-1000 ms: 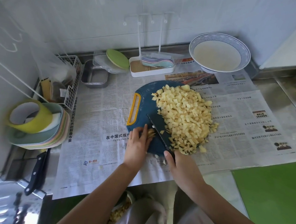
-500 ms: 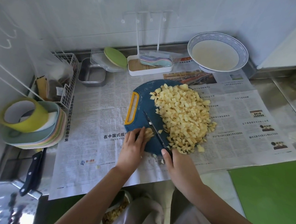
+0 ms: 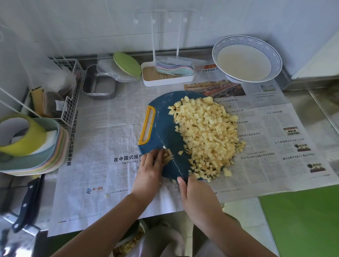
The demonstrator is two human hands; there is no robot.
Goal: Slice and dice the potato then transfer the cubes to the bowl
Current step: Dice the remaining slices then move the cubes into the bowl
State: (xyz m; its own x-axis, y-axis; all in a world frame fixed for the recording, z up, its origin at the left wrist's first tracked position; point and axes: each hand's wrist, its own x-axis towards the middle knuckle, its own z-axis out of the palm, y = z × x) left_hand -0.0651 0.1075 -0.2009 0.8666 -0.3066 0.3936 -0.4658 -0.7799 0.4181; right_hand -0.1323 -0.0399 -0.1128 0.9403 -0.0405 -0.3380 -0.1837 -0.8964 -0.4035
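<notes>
Covering the steel counter [image 3: 337, 125], newspaper [image 3: 109, 137] lies under a blue cutting board [image 3: 165, 108] piled with potato cubes [image 3: 205, 136]. Left hand [image 3: 149, 170] pins potato strips [image 3: 166, 155]; right hand [image 3: 196, 194] grips the knife [image 3: 171, 156]. The bowl [image 3: 247, 57] sits by the white wall [image 3: 92, 16].

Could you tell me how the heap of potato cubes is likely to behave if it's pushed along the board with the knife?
The heap of potato cubes is loose, so it would probably spread rather than slide as one. Cubes already lie off the blue cutting board on the newspaper, so more would likely spill there. The cut faces look moist; some may cling to the knife.
</notes>
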